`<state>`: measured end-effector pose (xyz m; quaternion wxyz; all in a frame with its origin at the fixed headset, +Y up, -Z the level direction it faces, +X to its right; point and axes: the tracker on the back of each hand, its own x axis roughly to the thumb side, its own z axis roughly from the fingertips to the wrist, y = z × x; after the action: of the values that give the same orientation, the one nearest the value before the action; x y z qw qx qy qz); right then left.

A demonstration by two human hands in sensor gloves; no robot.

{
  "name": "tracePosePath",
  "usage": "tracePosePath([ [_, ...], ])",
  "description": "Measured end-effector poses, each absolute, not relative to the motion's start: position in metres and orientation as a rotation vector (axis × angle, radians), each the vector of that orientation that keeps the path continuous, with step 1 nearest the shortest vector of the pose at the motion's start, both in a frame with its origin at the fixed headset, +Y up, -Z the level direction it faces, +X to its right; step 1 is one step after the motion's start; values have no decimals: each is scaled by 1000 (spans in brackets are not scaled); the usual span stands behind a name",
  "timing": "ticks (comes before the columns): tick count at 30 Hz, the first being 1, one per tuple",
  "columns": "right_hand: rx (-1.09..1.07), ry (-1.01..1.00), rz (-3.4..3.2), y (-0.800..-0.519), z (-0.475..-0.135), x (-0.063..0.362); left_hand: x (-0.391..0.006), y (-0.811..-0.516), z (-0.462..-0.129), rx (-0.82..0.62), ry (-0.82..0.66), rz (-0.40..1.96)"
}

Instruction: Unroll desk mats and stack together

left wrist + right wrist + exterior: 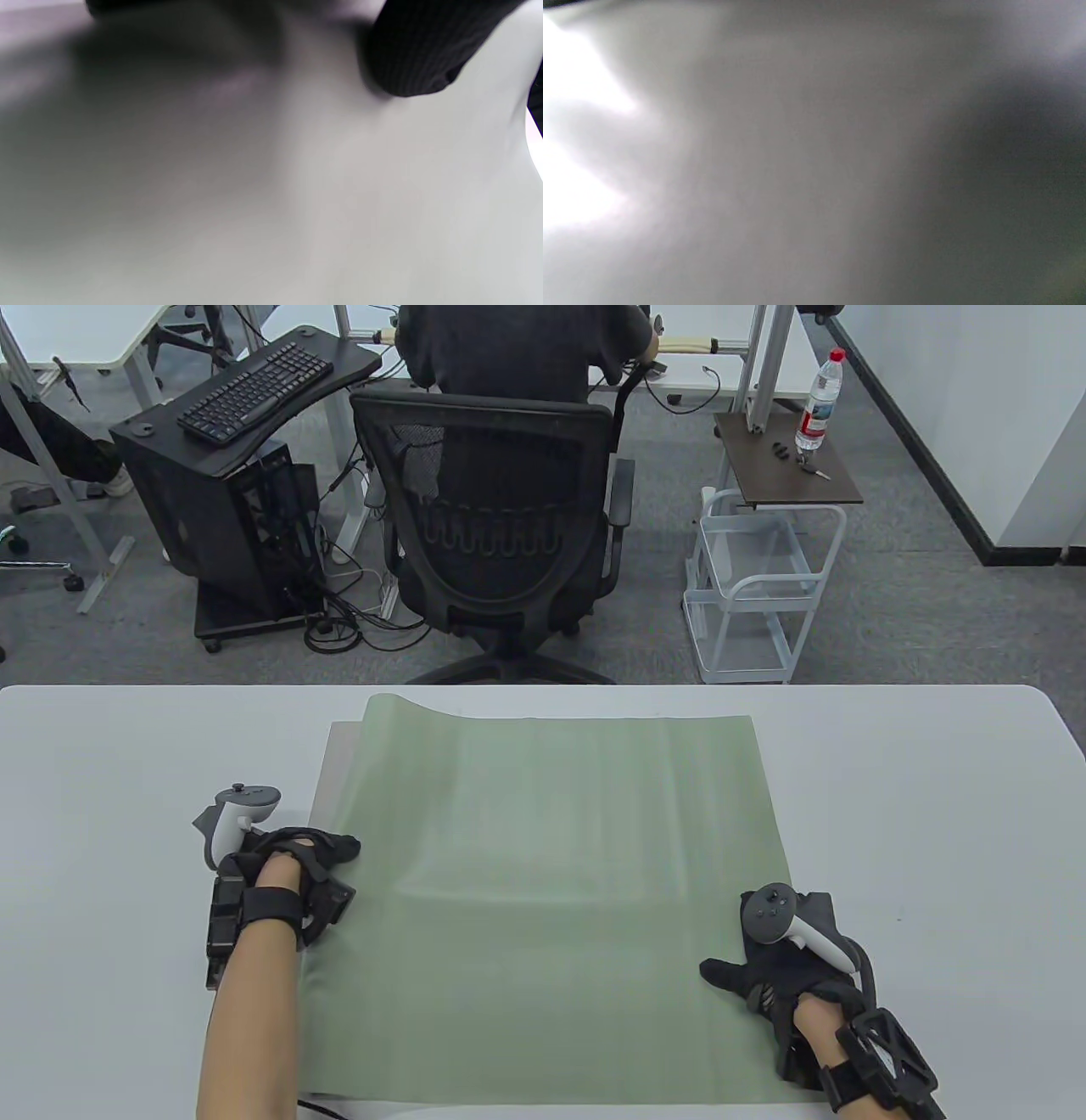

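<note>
Both forearms are stretched forward; the left hand (293,857) and right hand (776,971) are pressed flat, fingers spread, on the green mat (543,891).

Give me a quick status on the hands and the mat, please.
Left hand rests on the flat green desk mat at its left edge. Right hand rests on its right edge. Pale grey mat peeks from underneath. Nothing in the way.

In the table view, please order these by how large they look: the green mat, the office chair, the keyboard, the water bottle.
1. green mat
2. office chair
3. keyboard
4. water bottle
The mat lies nearest the camera, which enlarges it.
</note>
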<state>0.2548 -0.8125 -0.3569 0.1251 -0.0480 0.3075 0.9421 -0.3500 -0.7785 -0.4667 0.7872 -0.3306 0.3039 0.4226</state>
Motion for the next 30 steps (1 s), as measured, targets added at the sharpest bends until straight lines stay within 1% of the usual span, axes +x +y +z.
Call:
tracePosePath([
  [2, -140, 896, 2745, -812, -357, 255, -351, -782, -473, -720, 620, 994],
  [6, -140, 895, 2748, -812, -357, 254, -353, -783, -488, -646, 602, 1106],
  [10, -139, 894, 2749, -813, -357, 254, -358, -786, -500, -630, 562, 1287],
  [13, -138, 895, 2748, -813, -357, 254, -360, -786, -508, -579, 543, 1401],
  [14, -138, 895, 2748, -813, -357, 254, -362, -784, -512, -540, 545, 1425],
  [15, -139, 894, 2748, -813, -357, 254, -362, -781, -515, -507, 547, 1394],
  [16, -138, 894, 2749, -813, -357, 254, -362, -775, -521, -490, 567, 1238],
  [18, -138, 895, 2749, -813, -357, 253, -357, -768, -529, -497, 551, 990],
  [20, -138, 895, 2748, -813, -357, 253, -348, -764, -537, -519, 552, 831],
  [22, -138, 895, 2749, -813, -357, 253, -335, -763, -547, -493, 558, 663],
  [25, -138, 894, 2750, -813, -357, 253, -322, -764, -560, -524, 552, 509],
  [27, -138, 893, 2749, -813, -357, 253, -318, -765, -565, -523, 570, 478],
  [30, -137, 893, 2748, -813, -357, 253, -316, -769, -574, -499, 601, 490],
])
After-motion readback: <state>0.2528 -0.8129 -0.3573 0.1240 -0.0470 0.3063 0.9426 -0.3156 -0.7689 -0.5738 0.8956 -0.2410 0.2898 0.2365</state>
